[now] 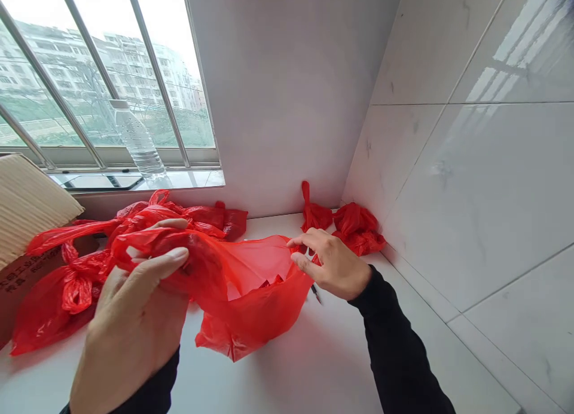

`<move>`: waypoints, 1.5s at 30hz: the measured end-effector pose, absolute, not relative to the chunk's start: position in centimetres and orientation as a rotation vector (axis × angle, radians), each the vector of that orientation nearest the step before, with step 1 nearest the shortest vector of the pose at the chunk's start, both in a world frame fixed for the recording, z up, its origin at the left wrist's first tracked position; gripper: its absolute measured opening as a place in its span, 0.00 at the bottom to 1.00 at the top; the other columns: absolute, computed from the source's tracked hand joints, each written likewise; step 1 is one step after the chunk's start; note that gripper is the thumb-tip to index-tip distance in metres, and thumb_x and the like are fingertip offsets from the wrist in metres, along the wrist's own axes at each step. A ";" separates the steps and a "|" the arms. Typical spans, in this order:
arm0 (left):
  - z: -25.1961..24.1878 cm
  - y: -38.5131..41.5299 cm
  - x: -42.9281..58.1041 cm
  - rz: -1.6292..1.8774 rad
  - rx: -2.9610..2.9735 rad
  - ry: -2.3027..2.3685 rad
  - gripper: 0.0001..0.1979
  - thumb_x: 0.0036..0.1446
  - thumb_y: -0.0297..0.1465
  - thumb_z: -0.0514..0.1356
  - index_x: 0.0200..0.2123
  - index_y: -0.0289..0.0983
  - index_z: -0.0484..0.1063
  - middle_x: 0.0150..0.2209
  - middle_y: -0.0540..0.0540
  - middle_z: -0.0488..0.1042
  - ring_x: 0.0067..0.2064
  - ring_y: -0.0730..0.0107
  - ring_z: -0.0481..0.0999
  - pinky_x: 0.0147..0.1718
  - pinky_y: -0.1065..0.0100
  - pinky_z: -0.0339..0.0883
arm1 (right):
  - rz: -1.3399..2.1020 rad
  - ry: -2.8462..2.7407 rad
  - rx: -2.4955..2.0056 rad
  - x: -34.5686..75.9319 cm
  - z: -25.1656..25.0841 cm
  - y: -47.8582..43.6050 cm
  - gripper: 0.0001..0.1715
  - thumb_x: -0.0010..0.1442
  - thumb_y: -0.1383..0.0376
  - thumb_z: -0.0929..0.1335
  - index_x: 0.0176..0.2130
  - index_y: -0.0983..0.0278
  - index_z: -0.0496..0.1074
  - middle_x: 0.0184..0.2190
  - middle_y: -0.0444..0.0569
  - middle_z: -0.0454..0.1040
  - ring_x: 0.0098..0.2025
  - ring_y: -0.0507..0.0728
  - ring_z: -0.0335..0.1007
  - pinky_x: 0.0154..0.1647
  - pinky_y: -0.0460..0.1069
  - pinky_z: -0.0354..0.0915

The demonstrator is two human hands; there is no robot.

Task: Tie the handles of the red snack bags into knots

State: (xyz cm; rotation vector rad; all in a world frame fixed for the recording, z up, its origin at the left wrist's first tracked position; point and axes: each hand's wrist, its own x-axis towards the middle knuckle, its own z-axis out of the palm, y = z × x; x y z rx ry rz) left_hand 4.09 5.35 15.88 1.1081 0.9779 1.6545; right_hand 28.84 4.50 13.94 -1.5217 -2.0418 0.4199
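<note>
The left hand (139,318) is grasping the bunched left end of a thin, translucent red plastic bag (255,318), its fingers curling into the folds and its thumb pressing from the near side. The right hand (336,264) is pinching the bag's right rim between thumb and fingers. The bag is stretching between both hands above a smooth white counter (287,384), its long axis running left to right and sloping slightly downward to the right. Its open mouth is facing up, and its creased bottom corner is pointing down toward the wearer; whether that corner is touching the counter cannot be told. Small red pieces (271,281) are showing inside the mouth. A slim dark pen-like object (316,294) is lying just beneath the right hand. Knotted red plastic bags (54,306) are piling up beside the left hand, next to a brown cardboard box (36,204). Two smaller tied red bundles (359,228) are sitting in the far corner, beyond the right hand.
</note>
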 end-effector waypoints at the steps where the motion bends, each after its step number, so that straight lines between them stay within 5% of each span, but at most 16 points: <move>1: 15.8 5.1 4.2 1.635 1.061 0.925 0.03 0.53 0.30 0.63 0.29 0.45 0.77 0.33 0.47 0.74 0.41 0.62 0.76 0.31 0.68 0.76 | 0.425 -2.069 -1.563 28.8 13.7 4.5 0.18 0.64 0.60 0.68 0.51 0.63 0.73 0.42 0.50 0.72 0.44 0.58 0.68 0.46 0.53 0.65; 4: 15.6 4.9 4.5 1.528 1.022 0.878 0.02 0.50 0.29 0.65 0.28 0.42 0.75 0.31 0.48 0.73 0.35 0.66 0.74 0.29 0.70 0.73 | 0.400 -2.185 -1.686 28.9 12.8 4.8 0.29 0.55 0.60 0.74 0.55 0.65 0.71 0.47 0.54 0.72 0.49 0.62 0.65 0.51 0.57 0.64; 9: 15.9 5.1 5.0 1.406 1.395 1.056 0.15 0.58 0.39 0.64 0.49 0.45 0.75 0.39 0.49 0.77 0.38 0.67 0.74 0.35 0.69 0.71 | 0.344 -2.199 -1.784 29.5 11.7 5.7 0.24 0.56 0.74 0.67 0.52 0.65 0.71 0.43 0.52 0.73 0.47 0.60 0.66 0.51 0.55 0.63; 15: 15.0 5.4 5.7 1.553 2.152 1.280 0.12 0.66 0.34 0.56 0.48 0.43 0.76 0.42 0.48 0.76 0.42 0.67 0.75 0.42 0.67 0.66 | 0.369 -2.143 -1.807 30.0 12.3 5.5 0.17 0.57 0.68 0.69 0.47 0.61 0.73 0.40 0.49 0.72 0.42 0.58 0.67 0.49 0.54 0.63; 18: 14.1 5.7 6.0 1.536 2.415 1.271 0.13 0.65 0.31 0.56 0.49 0.44 0.77 0.40 0.44 0.71 0.42 0.62 0.72 0.42 0.62 0.67 | 0.454 -2.237 -1.837 30.4 12.0 5.3 0.34 0.49 0.60 0.75 0.55 0.60 0.71 0.49 0.53 0.71 0.51 0.63 0.66 0.55 0.59 0.61; 21: 13.5 5.8 6.3 1.502 2.646 1.293 0.14 0.61 0.32 0.59 0.48 0.48 0.79 0.48 0.38 0.69 0.53 0.47 0.67 0.51 0.47 0.65 | 0.539 -2.332 -1.822 30.7 11.3 5.6 0.45 0.46 0.63 0.75 0.62 0.61 0.65 0.52 0.55 0.71 0.55 0.65 0.65 0.58 0.59 0.59; 23: 13.4 5.7 6.7 1.491 2.747 1.246 0.16 0.60 0.29 0.60 0.49 0.50 0.79 0.61 0.38 0.63 0.64 0.39 0.58 0.60 0.38 0.56 | 0.579 -2.354 -1.818 30.9 10.8 6.0 0.37 0.49 0.68 0.72 0.59 0.61 0.69 0.46 0.52 0.76 0.50 0.63 0.70 0.54 0.56 0.62; 25: 13.4 5.6 7.2 1.444 2.814 1.186 0.20 0.60 0.27 0.59 0.54 0.51 0.76 0.72 0.46 0.47 0.72 0.37 0.41 0.66 0.35 0.43 | 0.595 -2.351 -1.802 30.9 10.3 6.4 0.31 0.51 0.72 0.68 0.54 0.60 0.74 0.42 0.50 0.79 0.45 0.60 0.73 0.50 0.54 0.64; 27: 13.4 5.5 7.6 1.368 2.852 1.178 0.25 0.61 0.26 0.58 0.61 0.51 0.69 0.75 0.51 0.31 0.74 0.39 0.29 0.67 0.34 0.35 | 0.565 -2.342 -1.787 31.0 9.9 6.7 0.29 0.52 0.74 0.65 0.52 0.60 0.76 0.44 0.50 0.80 0.45 0.60 0.75 0.48 0.52 0.65; 29: 13.3 5.6 7.8 1.308 2.866 1.201 0.30 0.62 0.26 0.57 0.66 0.50 0.62 0.75 0.50 0.25 0.73 0.40 0.26 0.67 0.34 0.33 | 0.521 -2.339 -1.779 31.1 9.7 6.8 0.28 0.52 0.73 0.66 0.51 0.59 0.78 0.45 0.50 0.80 0.46 0.60 0.75 0.48 0.52 0.65; 35: 12.8 5.8 7.9 1.292 2.843 1.205 0.33 0.63 0.25 0.56 0.68 0.51 0.57 0.75 0.47 0.28 0.74 0.44 0.28 0.68 0.36 0.32 | 0.590 -2.313 -1.820 30.9 9.9 6.8 0.13 0.53 0.72 0.68 0.37 0.59 0.80 0.35 0.46 0.79 0.37 0.57 0.74 0.39 0.50 0.64; 38: 13.2 5.5 7.9 1.410 2.644 1.137 0.27 0.64 0.26 0.55 0.64 0.49 0.64 0.75 0.47 0.40 0.74 0.46 0.35 0.68 0.38 0.33 | 0.554 -2.251 -1.760 30.7 10.5 6.8 0.09 0.56 0.71 0.68 0.36 0.61 0.78 0.34 0.47 0.76 0.39 0.56 0.71 0.42 0.50 0.64; 40: 13.7 5.3 7.8 1.517 2.268 1.065 0.17 0.67 0.30 0.53 0.55 0.45 0.73 0.67 0.44 0.63 0.70 0.50 0.56 0.68 0.43 0.45 | 0.475 -2.149 -1.680 30.5 11.2 6.7 0.07 0.59 0.68 0.68 0.38 0.61 0.77 0.37 0.48 0.72 0.42 0.57 0.69 0.47 0.52 0.64; 42: 14.4 5.0 7.4 1.545 1.785 0.980 0.14 0.69 0.36 0.51 0.42 0.42 0.76 0.44 0.45 0.79 0.51 0.57 0.78 0.58 0.51 0.65 | 0.400 -1.989 -1.594 30.2 12.2 6.3 0.06 0.61 0.66 0.68 0.39 0.60 0.76 0.40 0.49 0.69 0.46 0.57 0.67 0.50 0.53 0.64; 43: 14.7 5.0 7.1 1.527 1.576 0.934 0.15 0.69 0.38 0.51 0.38 0.41 0.75 0.31 0.48 0.77 0.37 0.63 0.80 0.49 0.55 0.72 | 0.375 -1.903 -1.558 30.1 12.7 6.1 0.06 0.62 0.65 0.68 0.39 0.60 0.76 0.40 0.49 0.69 0.46 0.57 0.67 0.49 0.53 0.64; 45: 15.3 5.0 6.4 1.474 1.302 0.866 0.15 0.67 0.41 0.53 0.32 0.40 0.73 0.17 0.55 0.61 0.18 0.73 0.65 0.30 0.63 0.72 | 0.366 -1.772 -1.480 29.8 13.5 5.5 0.06 0.63 0.63 0.67 0.40 0.60 0.73 0.41 0.49 0.69 0.44 0.56 0.67 0.46 0.52 0.65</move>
